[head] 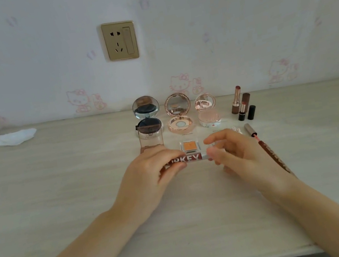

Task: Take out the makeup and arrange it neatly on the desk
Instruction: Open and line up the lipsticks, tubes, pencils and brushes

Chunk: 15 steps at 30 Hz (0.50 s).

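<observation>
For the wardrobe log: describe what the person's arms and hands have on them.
Nothing worn shows. Both forearms are bare up to the frame's bottom edge, with no sleeves. The left hand and right hand show no gloves, rings, watch or bracelet. Nail polish cannot be told.

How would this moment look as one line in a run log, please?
left hand: grips lettered tube | right hand: pinches its cap end | compacts: open, in row

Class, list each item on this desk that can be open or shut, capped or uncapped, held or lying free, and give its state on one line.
Dark compact: open, mirror up.
Rose-gold compact: open, mirror up.
Pink compact: open.
Orange eyeshadow pan: lid open.
Tall lipstick: uncapped, upright.
Short lipstick: uncapped, upright.
Lettered tube: held by both hands.
Left hand: grips tube.
Right hand: pinches tube end.
Lip pencil: lying free.
</observation>
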Tool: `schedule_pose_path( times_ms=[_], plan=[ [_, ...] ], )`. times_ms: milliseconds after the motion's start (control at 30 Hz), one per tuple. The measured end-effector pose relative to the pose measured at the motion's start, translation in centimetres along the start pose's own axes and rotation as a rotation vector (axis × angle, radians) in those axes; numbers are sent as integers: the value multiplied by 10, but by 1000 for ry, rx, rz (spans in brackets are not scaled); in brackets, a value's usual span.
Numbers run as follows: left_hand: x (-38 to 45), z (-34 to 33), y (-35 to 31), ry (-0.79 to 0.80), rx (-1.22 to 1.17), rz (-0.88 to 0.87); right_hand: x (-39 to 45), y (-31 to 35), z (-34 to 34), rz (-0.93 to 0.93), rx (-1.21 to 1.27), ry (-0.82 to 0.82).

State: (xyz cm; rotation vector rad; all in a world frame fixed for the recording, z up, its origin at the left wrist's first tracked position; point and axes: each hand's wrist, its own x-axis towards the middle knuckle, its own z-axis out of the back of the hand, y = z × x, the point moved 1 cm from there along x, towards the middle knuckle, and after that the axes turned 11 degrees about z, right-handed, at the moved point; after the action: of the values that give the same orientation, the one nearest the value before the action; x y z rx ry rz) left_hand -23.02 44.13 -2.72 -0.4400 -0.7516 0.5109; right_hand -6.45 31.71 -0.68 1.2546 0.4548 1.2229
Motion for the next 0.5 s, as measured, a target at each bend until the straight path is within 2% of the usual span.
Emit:
schedule_pose_path(
  times_ms=[67, 133, 233, 333, 500],
  plan=[
    [-1, -1, -1, -7, 26, -13, -1, 4, 0, -78, 73, 10],
    [-2, -1, -2, -15, 43, -23, -1, 4, 0, -108, 29, 21],
    [-4, -1, -2, -14, 35, 7, -1, 2, -1, -46, -105, 17],
    [-3, 0, -3, 11, 28, 32, 1, 0, -1, -13, 22, -19],
    [-2, 2, -1, -8, 43, 5, 0, -3, -2, -17, 28, 16]
  ],
)
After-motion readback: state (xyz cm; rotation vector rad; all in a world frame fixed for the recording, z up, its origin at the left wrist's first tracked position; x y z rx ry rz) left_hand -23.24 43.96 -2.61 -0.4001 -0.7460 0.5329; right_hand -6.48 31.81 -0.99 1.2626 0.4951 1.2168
